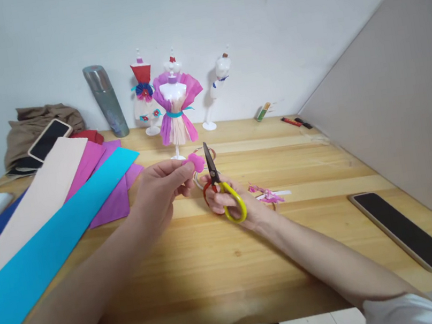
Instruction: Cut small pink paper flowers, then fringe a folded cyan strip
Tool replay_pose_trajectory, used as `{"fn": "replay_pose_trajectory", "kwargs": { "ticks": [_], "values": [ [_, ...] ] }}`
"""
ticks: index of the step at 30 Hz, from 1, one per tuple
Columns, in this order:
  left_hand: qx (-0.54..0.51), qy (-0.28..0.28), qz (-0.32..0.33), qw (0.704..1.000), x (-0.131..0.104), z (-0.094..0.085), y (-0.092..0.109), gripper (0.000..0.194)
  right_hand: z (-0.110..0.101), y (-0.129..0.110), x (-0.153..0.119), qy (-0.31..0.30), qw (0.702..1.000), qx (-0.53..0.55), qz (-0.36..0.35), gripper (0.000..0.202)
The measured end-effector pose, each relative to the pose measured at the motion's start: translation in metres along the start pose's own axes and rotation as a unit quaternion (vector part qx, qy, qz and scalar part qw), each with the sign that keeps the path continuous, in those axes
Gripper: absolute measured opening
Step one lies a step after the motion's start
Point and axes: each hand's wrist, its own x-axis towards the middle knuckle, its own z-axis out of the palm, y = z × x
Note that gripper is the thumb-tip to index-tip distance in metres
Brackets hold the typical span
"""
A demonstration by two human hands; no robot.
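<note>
Currently, left hand (pixel 159 189) pinches pink paper piece (pixel 197 161); right hand (pixel 241 199) grips red-and-yellow scissors (pixel 210 165), blades pointing up, just beside it. Dressed mannequin (pixel 174 106) stands behind on bench (pixel 201 278).

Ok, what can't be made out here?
Head view:
Pink piece: gripped edge, under the left hand's thumb.
Rear dress form: lower part, behind the purple-and-cream dress.
Blue strip: near end, cut off by left edge.
Green-and-yellow item: any lettering, too small.
</note>
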Motion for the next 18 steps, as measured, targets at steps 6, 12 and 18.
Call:
{"fn": "replay_pose_trajectory", "kwargs": {
  "ticks": [6, 12, 18],
  "values": [
    [-0.021, -0.003, -0.053, 0.998, 0.009, 0.004, -0.020, 0.021, 0.005, -0.011, 0.000, 0.065, 0.994, -0.011, -0.093, 0.064],
    [-0.063, 0.000, -0.062, 0.996, 0.014, 0.001, -0.027, 0.025, 0.006, 0.003, -0.002, 0.003, 0.993, -0.061, -0.105, 0.068],
    [-0.052, 0.008, -0.039, 0.998, 0.013, -0.001, -0.027, 0.024, 0.002, 0.008, -0.012, -0.046, 0.978, -0.183, -0.083, 0.067]
  ]
}}
